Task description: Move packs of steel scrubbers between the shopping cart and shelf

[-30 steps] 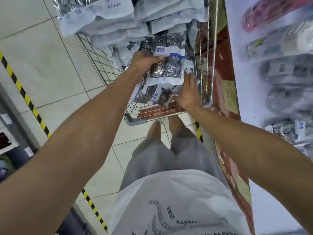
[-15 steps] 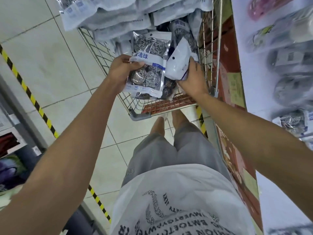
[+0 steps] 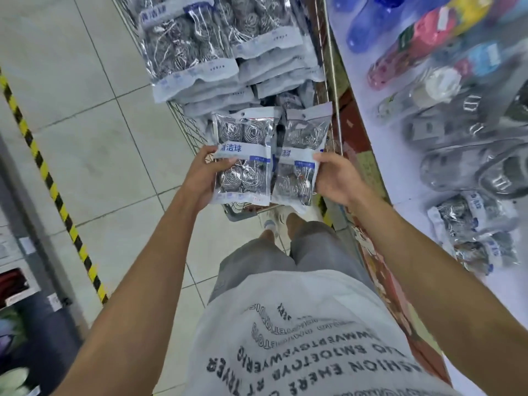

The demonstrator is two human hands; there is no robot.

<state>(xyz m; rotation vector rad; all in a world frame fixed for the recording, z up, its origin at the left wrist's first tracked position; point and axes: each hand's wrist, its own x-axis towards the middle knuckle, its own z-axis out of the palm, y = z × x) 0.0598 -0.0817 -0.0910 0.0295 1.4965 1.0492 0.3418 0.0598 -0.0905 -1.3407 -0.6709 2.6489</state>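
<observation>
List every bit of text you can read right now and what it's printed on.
"清洁球" on the blue band of the pack in the left hand.
"洁球", partly hidden, on the pack in the right hand.
"FASHION" on the shirt, upside down to the camera; its other rows are warped, unreadable.
Small print on the cart's stacked packs and the shelf packs: too blurred.

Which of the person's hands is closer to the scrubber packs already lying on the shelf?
Right. The right hand, holding a scrubber pack, is on the shelf side, nearer the shelved packs. The left hand, holding another pack, is farther away.
</observation>
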